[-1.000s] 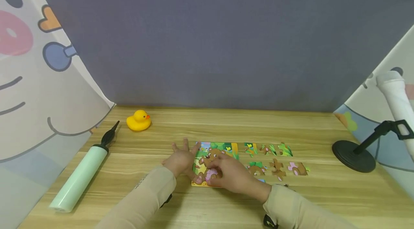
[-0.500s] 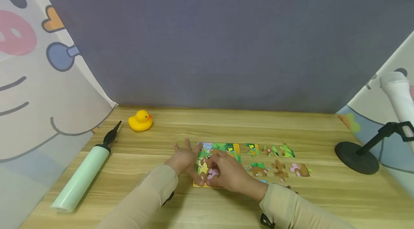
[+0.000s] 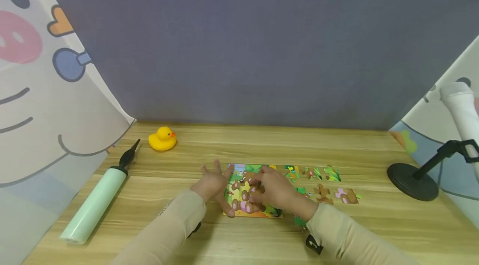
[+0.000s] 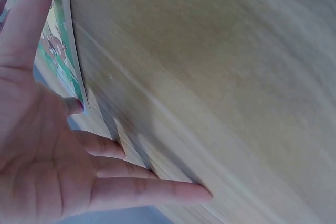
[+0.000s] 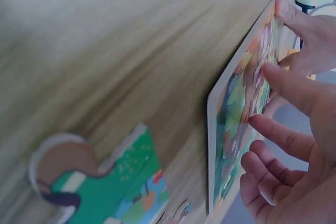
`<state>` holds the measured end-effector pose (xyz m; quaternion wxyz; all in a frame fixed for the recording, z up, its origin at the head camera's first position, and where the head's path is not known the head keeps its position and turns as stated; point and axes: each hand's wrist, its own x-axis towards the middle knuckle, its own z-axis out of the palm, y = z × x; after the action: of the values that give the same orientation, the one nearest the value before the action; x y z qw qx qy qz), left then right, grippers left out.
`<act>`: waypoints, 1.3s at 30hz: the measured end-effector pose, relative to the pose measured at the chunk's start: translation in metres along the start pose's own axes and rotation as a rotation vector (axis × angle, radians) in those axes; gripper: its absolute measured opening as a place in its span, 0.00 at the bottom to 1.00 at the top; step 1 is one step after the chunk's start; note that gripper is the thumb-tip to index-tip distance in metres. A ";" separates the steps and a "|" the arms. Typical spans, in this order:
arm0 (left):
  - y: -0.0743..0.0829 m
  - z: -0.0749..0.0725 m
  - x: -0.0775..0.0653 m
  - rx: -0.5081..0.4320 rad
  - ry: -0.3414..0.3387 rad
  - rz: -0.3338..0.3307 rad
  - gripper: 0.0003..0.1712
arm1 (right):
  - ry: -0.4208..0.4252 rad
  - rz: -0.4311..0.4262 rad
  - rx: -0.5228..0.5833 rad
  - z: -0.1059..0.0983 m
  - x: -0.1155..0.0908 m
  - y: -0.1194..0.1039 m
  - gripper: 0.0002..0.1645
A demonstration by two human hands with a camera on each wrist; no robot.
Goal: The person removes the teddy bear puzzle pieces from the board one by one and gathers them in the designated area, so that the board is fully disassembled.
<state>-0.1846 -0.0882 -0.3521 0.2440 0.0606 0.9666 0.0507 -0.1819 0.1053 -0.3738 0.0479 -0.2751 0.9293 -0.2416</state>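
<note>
A jigsaw puzzle board (image 3: 258, 214) with a bear picture lies flat on the table. My left hand (image 3: 211, 186) rests at its left edge, fingers spread, the thumb on the lower left corner. My right hand (image 3: 278, 189) is over the board's right part. Its thumb and index finger pinch a brown and pink puzzle piece (image 3: 255, 190) at the board's surface, partly hidden by the fingers. In the right wrist view the other fingers (image 5: 257, 166) are curled above the board. Loose puzzle pieces, such as a brown one (image 3: 322, 192), lie to the right.
Several more loose pieces, among them a green one (image 3: 332, 173) and a pink-brown one (image 3: 347, 195), lie right of the board. A yellow rubber duck (image 3: 162, 139) and a mint-green hand pump (image 3: 95, 204) are at the left. A white microphone (image 3: 462, 109) on a black stand (image 3: 411, 182) is at the right.
My right hand has shifted up and to the right over the board, uncovering the board's lower right corner. My left hand stays at the left edge.
</note>
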 end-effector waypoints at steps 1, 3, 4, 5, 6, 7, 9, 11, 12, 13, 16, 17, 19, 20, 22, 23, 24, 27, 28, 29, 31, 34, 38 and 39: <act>0.000 0.000 0.001 -0.006 -0.002 -0.008 0.81 | 0.001 0.005 0.003 0.000 0.000 0.001 0.24; 0.000 0.001 0.001 -0.022 -0.002 -0.016 0.82 | -0.003 0.005 -0.002 -0.001 0.000 0.002 0.24; 0.000 0.001 0.001 -0.029 -0.001 -0.019 0.82 | -0.004 0.007 -0.002 -0.001 0.000 0.002 0.22; 0.000 0.001 0.001 -0.043 -0.002 -0.022 0.82 | -0.007 0.004 -0.007 -0.001 0.000 0.002 0.21; 0.000 0.001 0.001 -0.050 -0.004 -0.022 0.82 | -0.008 -0.002 -0.014 -0.001 0.000 0.002 0.21; 0.000 0.001 0.000 -0.056 -0.004 -0.023 0.82 | -0.009 -0.008 -0.021 0.000 0.001 0.002 0.21; -0.001 0.001 -0.001 -0.064 -0.006 -0.024 0.82 | -0.008 -0.024 -0.026 0.000 0.001 0.002 0.20; -0.002 0.000 -0.001 -0.073 -0.007 -0.022 0.81 | -0.010 -0.042 -0.023 0.001 0.002 0.003 0.19; -0.002 0.000 -0.001 -0.077 -0.005 -0.022 0.81 | -0.012 -0.048 -0.017 0.001 0.002 0.004 0.18; -0.002 0.000 -0.001 -0.079 -0.005 -0.022 0.81 | -0.014 -0.053 -0.008 0.001 0.003 0.005 0.18; -0.002 0.000 -0.002 -0.085 -0.005 -0.020 0.81 | -0.028 -0.064 0.040 0.000 0.003 0.009 0.16; -0.002 0.000 -0.002 -0.091 -0.005 -0.020 0.81 | -0.033 -0.069 0.060 -0.001 0.002 0.011 0.16; -0.003 0.001 -0.002 -0.099 -0.005 -0.021 0.81 | -0.044 -0.087 0.090 -0.004 0.001 0.014 0.16; -0.003 0.000 -0.002 -0.104 -0.006 -0.021 0.81 | -0.046 -0.098 0.095 -0.006 0.000 0.016 0.16; -0.003 0.000 -0.002 -0.117 -0.005 -0.020 0.80 | -0.045 -0.119 0.085 -0.010 -0.003 0.020 0.18; -0.003 0.000 -0.002 -0.122 -0.004 -0.019 0.80 | -0.044 -0.124 0.078 -0.012 -0.005 0.022 0.18; -0.003 0.000 -0.002 -0.123 -0.003 -0.016 0.80 | -0.044 -0.127 0.066 -0.015 -0.006 0.024 0.19; -0.002 -0.001 -0.003 -0.125 -0.002 -0.010 0.80 | -0.048 -0.128 0.042 -0.021 -0.013 0.029 0.20; -0.002 -0.001 -0.003 -0.119 -0.002 -0.008 0.80 | -0.050 -0.125 0.040 -0.023 -0.015 0.030 0.20; -0.002 -0.001 -0.003 -0.114 -0.003 -0.007 0.80 | -0.051 -0.124 0.044 -0.026 -0.018 0.032 0.20; -0.002 -0.001 -0.003 -0.104 -0.005 -0.006 0.80 | -0.049 -0.125 0.055 -0.031 -0.024 0.034 0.20; -0.002 -0.001 -0.001 -0.095 -0.008 -0.007 0.80 | -0.032 -0.123 0.073 -0.038 -0.035 0.038 0.20; -0.002 0.000 0.000 -0.090 -0.008 -0.008 0.80 | -0.002 -0.103 0.082 -0.045 -0.049 0.046 0.21; -0.002 0.000 0.000 -0.085 -0.007 -0.008 0.79 | 0.003 -0.102 0.081 -0.047 -0.052 0.048 0.21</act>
<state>-0.1846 -0.0907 -0.3525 0.2498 0.0462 0.9629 0.0905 -0.1717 0.1882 -0.3580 0.0453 -0.3198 0.9036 -0.2814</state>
